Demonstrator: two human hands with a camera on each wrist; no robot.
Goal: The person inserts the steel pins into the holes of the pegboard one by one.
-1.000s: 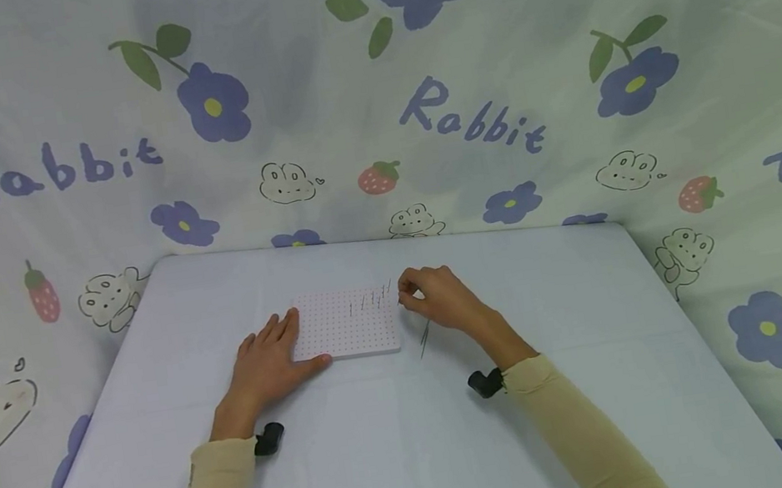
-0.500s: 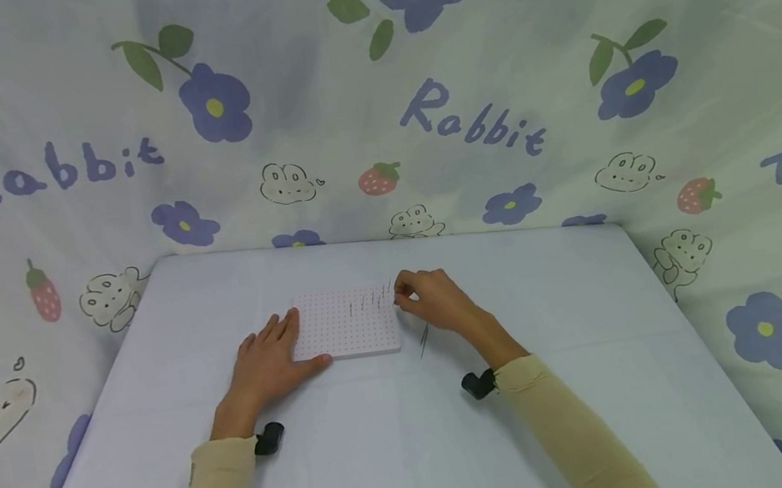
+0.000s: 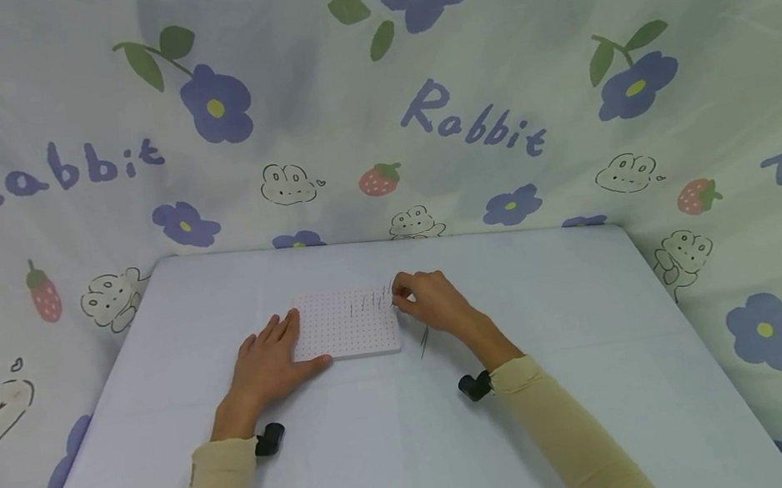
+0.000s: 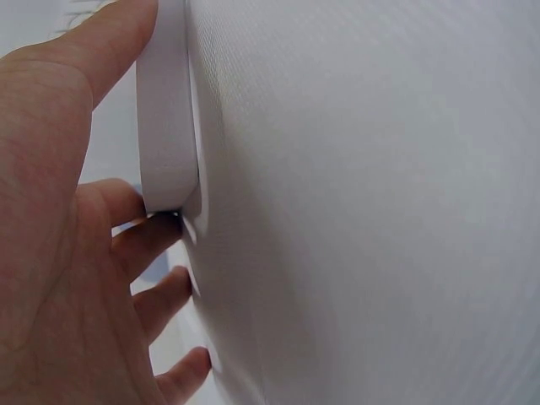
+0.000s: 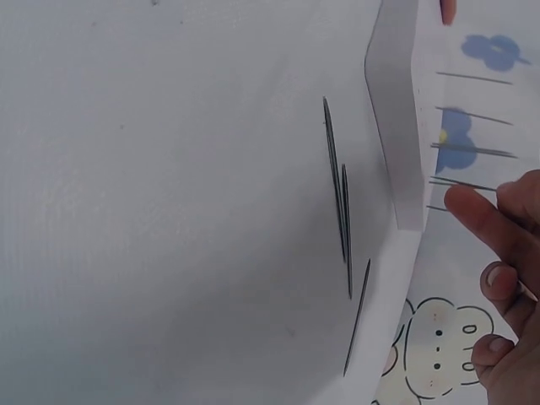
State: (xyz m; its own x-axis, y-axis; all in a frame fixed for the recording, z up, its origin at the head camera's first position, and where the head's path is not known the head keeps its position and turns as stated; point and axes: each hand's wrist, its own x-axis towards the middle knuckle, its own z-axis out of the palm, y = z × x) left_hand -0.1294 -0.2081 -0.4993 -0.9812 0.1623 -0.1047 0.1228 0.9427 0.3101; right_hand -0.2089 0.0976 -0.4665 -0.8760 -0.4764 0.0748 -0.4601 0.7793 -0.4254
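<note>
Between the right hand's (image 3: 437, 301) thumb and finger, pinched on it, one thin needle (image 5: 435, 207), presumably light, stiff, slick, best held mid-shaft; dotted board (image 3: 339, 329) just beside, left hand (image 3: 262, 373), fingers apart, touching its edge.

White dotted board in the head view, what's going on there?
A person's left hand rests against the left end of the white rectangular dotted board. Thin dark needle-like pins stand toward its far right corner. The right hand is at the right edge, seemingly pinching another one. A few loose pins lie on the white tabletop nearby.
</note>
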